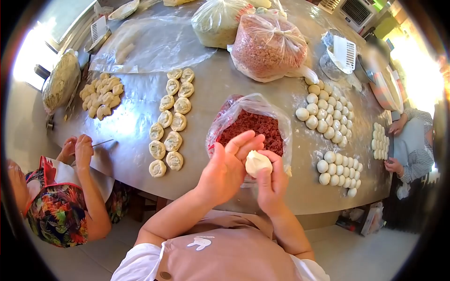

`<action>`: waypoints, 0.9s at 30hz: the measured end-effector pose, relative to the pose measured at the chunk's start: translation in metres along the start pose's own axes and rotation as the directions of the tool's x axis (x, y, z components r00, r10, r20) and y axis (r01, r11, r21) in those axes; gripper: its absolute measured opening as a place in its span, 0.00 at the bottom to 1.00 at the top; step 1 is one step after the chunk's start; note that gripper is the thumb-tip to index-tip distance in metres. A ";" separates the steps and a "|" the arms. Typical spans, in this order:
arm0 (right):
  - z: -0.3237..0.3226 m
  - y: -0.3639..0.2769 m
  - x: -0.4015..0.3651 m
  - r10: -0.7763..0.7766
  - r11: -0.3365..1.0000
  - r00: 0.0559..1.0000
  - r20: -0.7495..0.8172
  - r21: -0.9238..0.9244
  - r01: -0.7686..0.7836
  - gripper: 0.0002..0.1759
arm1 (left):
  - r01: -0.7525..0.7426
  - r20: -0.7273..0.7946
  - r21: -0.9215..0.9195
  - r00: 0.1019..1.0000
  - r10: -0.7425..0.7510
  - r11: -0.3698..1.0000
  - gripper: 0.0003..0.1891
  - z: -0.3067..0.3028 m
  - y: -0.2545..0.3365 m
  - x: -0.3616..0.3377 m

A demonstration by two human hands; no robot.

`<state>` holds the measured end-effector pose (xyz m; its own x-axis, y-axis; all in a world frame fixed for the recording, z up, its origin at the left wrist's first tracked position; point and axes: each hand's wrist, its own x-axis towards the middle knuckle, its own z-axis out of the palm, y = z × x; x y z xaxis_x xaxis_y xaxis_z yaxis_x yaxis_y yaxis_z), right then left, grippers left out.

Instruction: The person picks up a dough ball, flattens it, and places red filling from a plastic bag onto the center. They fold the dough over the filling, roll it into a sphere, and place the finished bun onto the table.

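Observation:
Pale and gathered at its top, a dough ball (258, 163) is held in my right hand (273, 180), thumb and fingers around it. Beside it my left hand (225, 171) is open, palm up, fingers stretched out and holding nothing. Just beyond both hands is an open clear plastic bag (216, 129) of dark red filling (255, 126). Left of the bag, two columns of flat round filled dough pieces (178, 122) lie on the metal table (197, 187). To the right are rows of smooth white dough balls (322, 114), with another group (338, 171) nearer me.
A tied bag of pinkish filling (267, 47) and a pale bag (220, 23) stand at the back. Dough lumps (101, 95) lie at left near a person (61, 196) holding a thin tool. Another person (415, 140) is at right, near a tray-like dough group.

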<state>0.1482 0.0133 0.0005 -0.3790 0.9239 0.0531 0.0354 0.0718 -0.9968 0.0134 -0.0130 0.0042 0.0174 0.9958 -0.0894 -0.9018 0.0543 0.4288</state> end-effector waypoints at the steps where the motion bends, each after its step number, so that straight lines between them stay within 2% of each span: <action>1: -0.007 -0.003 0.000 0.118 0.980 0.985 0.130 0.143 -0.136 0.22 | -0.029 -0.142 0.091 0.989 0.042 0.995 0.31 0.003 -0.003 0.001; 2: -0.005 0.002 -0.002 0.048 0.992 0.991 0.126 0.114 -0.062 0.22 | -0.025 -0.103 0.294 0.993 0.057 0.956 0.25 0.001 -0.005 0.000; 4: 0.001 0.013 -0.008 -0.084 0.996 0.993 0.088 0.005 0.084 0.22 | -0.040 0.024 0.625 0.999 0.031 0.780 0.14 -0.007 -0.015 0.001; 5: -0.002 0.010 -0.012 -0.061 0.998 0.995 0.076 0.037 0.058 0.23 | -0.270 0.196 0.511 0.961 0.195 0.816 0.11 -0.013 -0.028 0.009; 6: -0.007 0.008 -0.015 -0.039 0.997 0.998 0.054 0.069 0.036 0.24 | -0.243 0.205 0.524 0.966 0.156 0.817 0.14 -0.013 -0.032 0.010; 8: -0.023 0.006 -0.019 -0.012 1.000 0.998 0.058 0.019 0.010 0.26 | -0.153 0.142 0.654 0.987 0.079 0.741 0.19 -0.003 -0.041 0.007; 9: -0.037 -0.001 -0.026 0.216 0.957 0.968 0.125 0.169 -0.236 0.26 | -0.117 0.178 0.585 0.984 0.013 0.803 0.22 0.000 -0.047 0.007; 10: -0.054 0.000 -0.033 0.257 0.953 0.966 0.008 0.167 -0.254 0.25 | -0.076 0.212 0.520 0.976 -0.042 0.851 0.25 0.003 -0.050 0.008; 12: -0.096 0.010 -0.050 0.327 0.938 0.925 -0.192 0.184 -0.294 0.25 | -0.002 0.136 0.576 0.986 -0.094 0.817 0.31 0.004 -0.053 0.006; 14: -0.155 0.031 -0.070 0.379 0.894 0.805 -0.457 0.405 -0.192 0.23 | 0.088 0.053 0.599 0.987 -0.149 0.796 0.33 0.002 -0.048 0.006; 16: -0.215 0.034 -0.091 0.400 0.896 0.659 -0.637 0.425 -0.132 0.23 | 0.200 -0.028 0.582 0.974 -0.226 0.788 0.32 -0.002 -0.039 0.007; 17: -0.243 0.039 -0.104 0.438 0.892 0.587 -0.681 0.411 -0.188 0.22 | 0.222 -0.046 0.527 0.971 -0.233 0.820 0.30 -0.006 -0.039 0.007; 20: -0.293 0.045 -0.123 0.546 0.830 0.364 -0.754 0.427 -0.359 0.22 | 0.242 -0.058 0.570 0.965 -0.255 0.785 0.29 -0.004 -0.038 0.005; 21: -0.303 0.050 -0.123 0.567 0.808 0.319 -0.759 0.437 -0.395 0.22 | 0.265 -0.078 0.562 0.960 -0.269 0.784 0.27 -0.002 -0.040 0.003; 24: -0.318 0.063 -0.118 0.591 0.759 0.274 -0.758 0.408 -0.508 0.25 | 0.311 -0.073 0.597 0.939 -0.336 0.740 0.26 0.005 -0.041 0.001; 25: -0.323 0.068 -0.115 0.591 0.754 0.270 -0.760 0.402 -0.519 0.26 | 0.308 -0.067 0.578 0.941 -0.332 0.756 0.22 0.005 -0.041 0.000; 27: -0.328 0.076 -0.110 0.594 0.742 0.260 -0.761 0.394 -0.543 0.28 | 0.318 -0.102 0.568 0.942 -0.319 0.759 0.18 0.003 -0.041 -0.003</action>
<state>0.4958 0.0407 -0.0611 0.6263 0.5688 -0.5332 -0.1327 -0.5962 -0.7918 0.0519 -0.0176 -0.0102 0.2601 0.9136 -0.3124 -0.4332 0.3996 0.8079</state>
